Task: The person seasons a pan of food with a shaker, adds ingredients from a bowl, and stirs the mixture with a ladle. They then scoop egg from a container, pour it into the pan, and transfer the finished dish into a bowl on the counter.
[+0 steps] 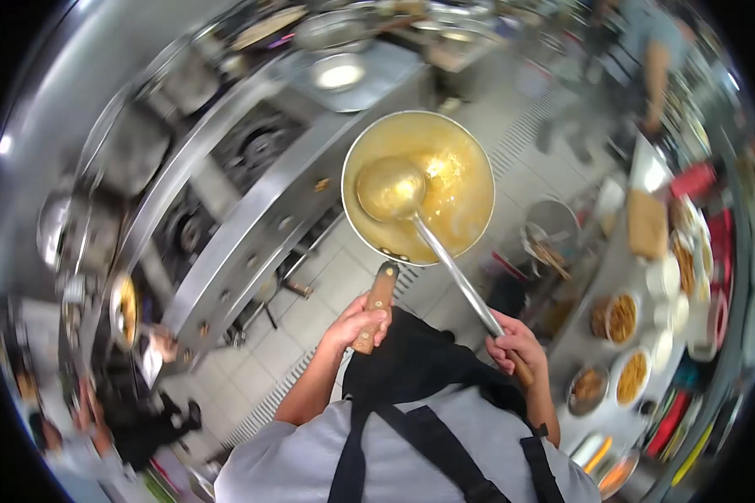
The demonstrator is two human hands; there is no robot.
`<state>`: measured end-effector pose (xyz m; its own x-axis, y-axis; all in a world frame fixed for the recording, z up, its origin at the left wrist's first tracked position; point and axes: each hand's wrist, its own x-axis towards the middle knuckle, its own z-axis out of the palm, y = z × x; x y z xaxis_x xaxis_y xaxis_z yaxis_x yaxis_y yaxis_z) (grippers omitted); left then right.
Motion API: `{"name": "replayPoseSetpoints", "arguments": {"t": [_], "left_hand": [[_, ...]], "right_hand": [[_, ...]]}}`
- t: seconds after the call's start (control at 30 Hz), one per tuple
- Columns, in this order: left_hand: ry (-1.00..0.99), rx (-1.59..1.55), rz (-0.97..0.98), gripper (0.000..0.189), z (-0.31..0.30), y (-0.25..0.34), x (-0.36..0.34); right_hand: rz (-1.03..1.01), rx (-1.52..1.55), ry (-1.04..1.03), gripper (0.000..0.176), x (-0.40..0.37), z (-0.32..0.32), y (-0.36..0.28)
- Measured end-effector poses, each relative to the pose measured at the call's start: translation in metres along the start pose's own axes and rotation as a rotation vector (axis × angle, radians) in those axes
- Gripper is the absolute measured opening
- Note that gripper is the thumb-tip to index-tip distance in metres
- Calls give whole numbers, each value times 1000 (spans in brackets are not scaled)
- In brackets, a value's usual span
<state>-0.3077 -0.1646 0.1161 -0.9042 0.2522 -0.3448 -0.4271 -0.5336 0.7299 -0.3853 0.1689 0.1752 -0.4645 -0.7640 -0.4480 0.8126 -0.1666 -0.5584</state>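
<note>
My left hand [367, 322] is wrapped round the wooden handle of a wok [483, 172], which is held out in front of me over the floor. Yellowish liquid, shiny under the lights, covers the inside of the wok. My right hand [516, 342] grips the lower end of a long-handled ladle [453, 267]. The ladle's round metal bowl rests within the wok, left of its middle, among the liquid.
A steel stove [226, 230] with burners runs along the left. At right, a counter [575, 429] bears bowls of food [632, 375]. One person [101, 436] stands at lower left, another [658, 63] at upper right. A bucket [552, 220] stands nearby.
</note>
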Motion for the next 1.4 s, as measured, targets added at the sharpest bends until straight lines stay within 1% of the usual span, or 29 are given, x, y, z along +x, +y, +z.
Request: {"name": "replayPoseSetpoints", "arguments": {"t": [0.07,0.2,0.27,0.37,0.4,0.43,0.5,0.53,0.6,0.63,0.67,0.7,0.77,0.83,0.87,0.93,0.97,1.0,1.03,1.07,1.1,1.13,1.17,1.23,1.27,1.3,1.33,1.37,1.4], "left_hand": [[109,-37,106,39,-16,-9,-36],[318,-185,227,39,-72,1,-95],[384,-221,278,39,-107,20,-120],[514,-232,421,38,-174,55,-152],[552,-231,454,38,-196,66,-162],[593,-256,490,37,-214,79,-169],[674,-311,557,34,-249,101,-183],[695,-355,566,28,-266,111,-188],[721,-469,551,21,-306,121,-198],[641,-486,615,17,-315,125,-201],[804,-455,640,18,-313,138,-199],[759,-469,623,18,-321,139,-202],[701,-484,595,18,-334,141,-203],[526,-644,698,20,-340,137,-202],[512,-645,677,20,-348,129,-199],[857,-536,653,25,-368,108,-184],[895,-581,714,29,-360,112,-177],[820,-627,780,33,-358,111,-175],[415,-742,784,43,-350,110,-178],[204,-705,867,57,-367,92,-173],[452,-833,943,65,-405,57,-168],[957,-826,770,64,-323,82,-147],[779,-820,647,57,-354,43,-145],[191,-581,282,48,-372,-11,-123],[488,-675,-96,44,-338,-9,-96],[389,-369,-153,36,-321,-28,-65],[317,-85,-201,31,-294,-32,-36],[242,193,-236,27,-249,-31,-1],[161,270,-217,22,-203,-26,30]], "right_hand": [[93,-70,-107,69,27,13,-5],[228,-288,-183,64,110,109,-9],[278,-377,-306,60,167,152,1],[318,-352,-468,58,269,212,47],[306,-345,-472,57,299,236,66],[338,-380,-365,55,328,261,88],[279,-414,-495,48,374,308,124],[320,-457,-496,47,391,323,140],[459,-442,-612,48,396,343,142],[436,-430,-598,48,398,343,144],[450,-518,-561,49,399,334,146],[476,-604,-521,50,397,321,148],[477,-501,-460,50,391,274,139],[427,-445,-272,48,370,221,129],[389,-398,-169,47,356,193,127],[306,-292,38,45,322,143,124],[260,-230,149,42,303,123,124],[222,-184,200,42,287,104,128],[153,-108,321,40,271,82,131],[76,-26,447,37,248,63,131],[-8,25,529,30,227,55,129],[-68,81,591,30,207,41,130],[-181,126,664,29,188,23,131],[-340,224,775,28,143,1,135],[-457,228,909,26,118,-3,129],[-568,221,1043,23,94,-14,122],[-602,259,1072,23,70,-29,119],[-703,296,1181,21,45,-45,116],[-803,326,1285,19,20,-61,109]]}}
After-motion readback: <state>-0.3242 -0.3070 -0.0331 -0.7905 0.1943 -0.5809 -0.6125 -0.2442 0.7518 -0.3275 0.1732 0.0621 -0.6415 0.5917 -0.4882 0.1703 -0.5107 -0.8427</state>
